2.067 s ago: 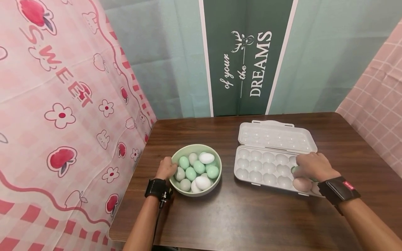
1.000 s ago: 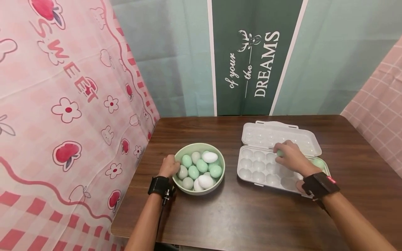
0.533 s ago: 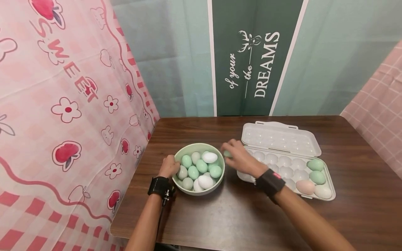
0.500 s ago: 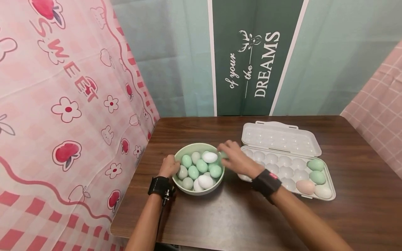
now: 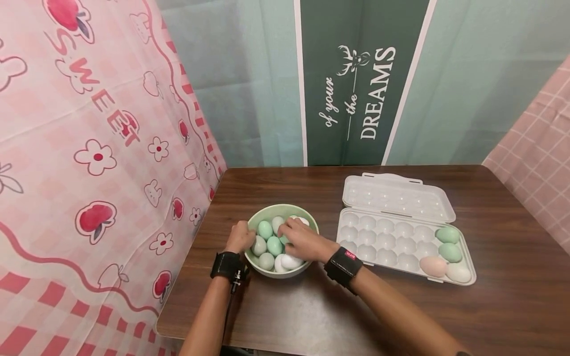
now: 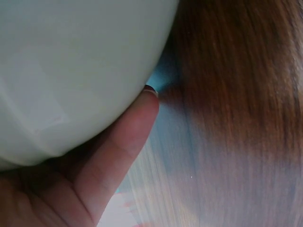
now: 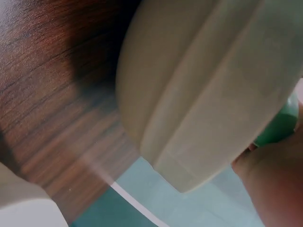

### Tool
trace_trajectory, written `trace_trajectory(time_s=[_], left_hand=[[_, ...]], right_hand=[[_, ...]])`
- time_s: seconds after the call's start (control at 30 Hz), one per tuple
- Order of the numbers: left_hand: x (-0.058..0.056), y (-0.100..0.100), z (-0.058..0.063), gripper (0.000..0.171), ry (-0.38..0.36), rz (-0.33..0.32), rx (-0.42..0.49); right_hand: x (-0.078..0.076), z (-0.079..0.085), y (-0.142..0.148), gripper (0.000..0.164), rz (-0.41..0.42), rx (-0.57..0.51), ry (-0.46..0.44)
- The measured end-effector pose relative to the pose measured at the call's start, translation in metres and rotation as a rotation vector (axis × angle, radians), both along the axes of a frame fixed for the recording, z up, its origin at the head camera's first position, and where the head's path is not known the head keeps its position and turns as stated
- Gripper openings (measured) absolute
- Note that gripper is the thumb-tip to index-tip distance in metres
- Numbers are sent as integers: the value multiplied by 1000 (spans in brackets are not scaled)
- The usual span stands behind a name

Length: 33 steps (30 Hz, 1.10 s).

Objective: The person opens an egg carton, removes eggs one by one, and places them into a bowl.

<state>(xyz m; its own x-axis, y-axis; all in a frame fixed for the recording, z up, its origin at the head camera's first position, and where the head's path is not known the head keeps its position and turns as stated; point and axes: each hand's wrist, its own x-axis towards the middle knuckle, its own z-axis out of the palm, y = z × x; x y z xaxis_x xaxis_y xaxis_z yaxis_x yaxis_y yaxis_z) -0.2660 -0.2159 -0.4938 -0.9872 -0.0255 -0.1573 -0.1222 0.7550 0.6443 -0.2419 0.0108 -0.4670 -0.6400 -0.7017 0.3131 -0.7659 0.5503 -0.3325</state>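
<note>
My left hand grips the left rim of a pale green bowl; in the left wrist view its thumb lies along the bowl's outer wall. Several mint, grey and white eggs fill the bowl. My right hand reaches over the bowl's right side, its fingers and thumb around a mint green egg, mostly hidden by the hand. The right wrist view shows a green egg beside the hand, just past the rim.
To the right, a white egg box lies with its lid folded back. Its right end holds two green eggs, a pinkish egg and a white egg. Fabric hangings surround the brown table.
My right hand has moved left from the egg box to the bowl, carrying a green egg, and now reaches in among the eggs. The left hand stays at the rim.
</note>
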Motion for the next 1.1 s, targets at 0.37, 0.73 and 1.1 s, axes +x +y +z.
trace_trajectory(time_s=[0.37, 0.73, 1.1], left_hand=[[4, 5, 3, 26, 8, 3, -25], [4, 5, 2, 26, 40, 3, -48], [5, 5, 3, 29, 37, -7, -57]], right_hand=[[6, -6, 3, 25, -5, 43, 42], [0, 8, 53, 32, -112, -34, 3], [-4, 22, 145, 34, -313, 25, 21]])
